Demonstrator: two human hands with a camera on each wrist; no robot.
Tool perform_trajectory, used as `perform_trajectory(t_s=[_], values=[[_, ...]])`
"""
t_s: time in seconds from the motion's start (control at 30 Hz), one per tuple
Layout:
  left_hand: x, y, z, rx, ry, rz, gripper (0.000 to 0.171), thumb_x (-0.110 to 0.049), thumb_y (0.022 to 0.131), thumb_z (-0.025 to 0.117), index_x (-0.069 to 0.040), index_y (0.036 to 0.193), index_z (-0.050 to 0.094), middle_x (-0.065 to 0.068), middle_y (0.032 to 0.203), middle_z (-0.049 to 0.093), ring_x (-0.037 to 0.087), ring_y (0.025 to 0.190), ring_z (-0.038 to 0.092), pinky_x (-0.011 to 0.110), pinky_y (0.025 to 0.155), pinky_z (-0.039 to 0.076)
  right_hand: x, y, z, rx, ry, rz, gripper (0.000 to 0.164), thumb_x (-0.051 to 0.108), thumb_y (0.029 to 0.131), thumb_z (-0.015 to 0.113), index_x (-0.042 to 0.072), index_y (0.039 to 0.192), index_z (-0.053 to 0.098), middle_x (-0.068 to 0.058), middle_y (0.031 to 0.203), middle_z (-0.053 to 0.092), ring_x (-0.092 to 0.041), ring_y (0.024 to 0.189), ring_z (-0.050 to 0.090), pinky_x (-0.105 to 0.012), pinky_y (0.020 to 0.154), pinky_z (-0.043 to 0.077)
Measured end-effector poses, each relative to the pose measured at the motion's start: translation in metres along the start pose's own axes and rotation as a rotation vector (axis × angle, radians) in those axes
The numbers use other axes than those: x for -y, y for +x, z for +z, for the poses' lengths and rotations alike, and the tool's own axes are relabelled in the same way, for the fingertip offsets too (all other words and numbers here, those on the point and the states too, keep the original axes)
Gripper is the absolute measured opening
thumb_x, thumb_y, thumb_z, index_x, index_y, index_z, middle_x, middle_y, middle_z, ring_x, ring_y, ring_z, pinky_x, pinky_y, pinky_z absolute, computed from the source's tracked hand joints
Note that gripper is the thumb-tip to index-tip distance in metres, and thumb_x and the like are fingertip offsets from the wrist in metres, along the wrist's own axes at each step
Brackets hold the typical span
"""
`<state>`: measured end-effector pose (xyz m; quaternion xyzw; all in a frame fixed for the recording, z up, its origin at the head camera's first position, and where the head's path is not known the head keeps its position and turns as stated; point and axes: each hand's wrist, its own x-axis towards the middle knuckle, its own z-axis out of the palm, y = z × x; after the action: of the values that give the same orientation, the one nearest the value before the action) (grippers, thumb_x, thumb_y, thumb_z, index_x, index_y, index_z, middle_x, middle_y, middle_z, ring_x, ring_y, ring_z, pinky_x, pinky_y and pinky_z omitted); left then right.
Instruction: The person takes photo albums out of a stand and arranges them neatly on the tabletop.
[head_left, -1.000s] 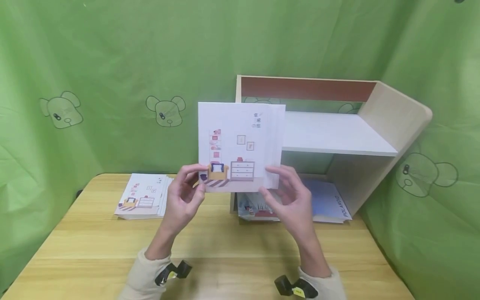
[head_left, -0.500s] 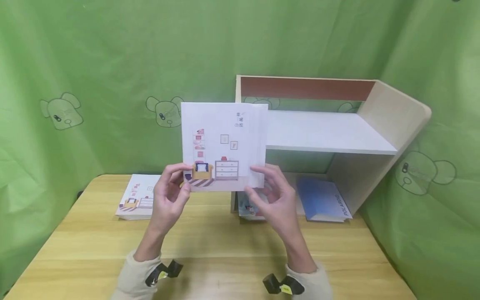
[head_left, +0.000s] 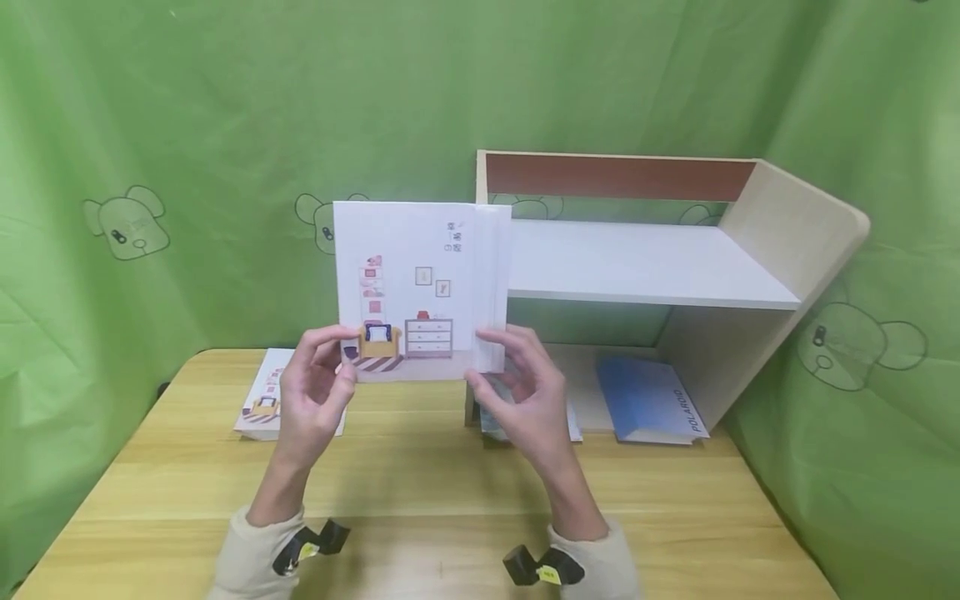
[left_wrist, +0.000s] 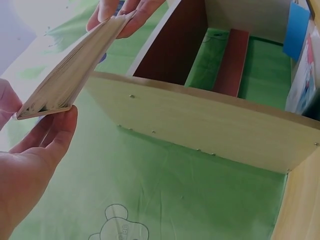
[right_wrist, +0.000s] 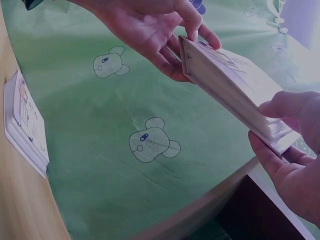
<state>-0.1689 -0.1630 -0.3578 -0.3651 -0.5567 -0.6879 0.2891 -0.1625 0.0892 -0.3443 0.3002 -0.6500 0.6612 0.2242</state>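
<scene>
Held upright above the table is a white-covered book, printed with a yellow armchair, a chest of drawers and small pictures. My left hand pinches its lower left corner between thumb and fingers. At the lower right corner my right hand pinches it the same way. The left wrist view shows the page edges of the book between both hands. A matching white book lies on the table at the left, partly hidden behind my left hand; in the right wrist view this white book looks thick.
A wooden shelf unit with a white middle board stands at the right back. On its lower level lie a blue book lettered POLAROID and another book, mostly hidden by my right hand. A green curtain encloses the wooden table.
Both hands have moved left together with the book, which now covers more of the white book on the table. The grip looks the same, and the blue book shows more fully.
</scene>
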Motion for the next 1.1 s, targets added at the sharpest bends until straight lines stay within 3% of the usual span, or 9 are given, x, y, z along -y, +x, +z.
perform_trajectory(t_s=[0.3, 0.57, 1.1], values=[[-0.007, 0.001, -0.006, -0.048, 0.020, 0.010, 0.043, 0.025, 0.083, 0.040, 0.018, 0.125, 0.049, 0.019, 0.120, 0.067, 0.028, 0.106, 0.066, 0.032, 0.093, 0.057, -0.005, 0.001, 0.014, -0.008, 0.004, -0.012, 0.049, -0.011, 0.086, 0.074, 0.003, 0.131, 0.064, -0.011, 0.132, 0.058, -0.030, 0.123, 0.061, -0.041, 0.093, 0.060], [-0.011, 0.002, -0.017, -0.087, 0.066, -0.016, 0.042, 0.022, 0.085, 0.041, 0.016, 0.126, 0.049, 0.017, 0.117, 0.069, 0.026, 0.101, 0.066, 0.031, 0.090, 0.058, -0.009, 0.003, 0.029, -0.012, 0.076, 0.001, 0.050, -0.014, 0.085, 0.073, 0.002, 0.132, 0.064, -0.012, 0.132, 0.056, -0.030, 0.124, 0.060, -0.041, 0.095, 0.059], [-0.008, 0.001, -0.031, -0.077, 0.110, -0.101, 0.041, 0.021, 0.088, 0.042, 0.016, 0.128, 0.047, 0.017, 0.121, 0.069, 0.028, 0.108, 0.065, 0.033, 0.096, 0.056, -0.023, 0.005, 0.040, -0.025, 0.120, 0.020, 0.052, -0.018, 0.083, 0.071, 0.000, 0.131, 0.063, -0.014, 0.132, 0.055, -0.032, 0.121, 0.060, -0.041, 0.097, 0.058]])
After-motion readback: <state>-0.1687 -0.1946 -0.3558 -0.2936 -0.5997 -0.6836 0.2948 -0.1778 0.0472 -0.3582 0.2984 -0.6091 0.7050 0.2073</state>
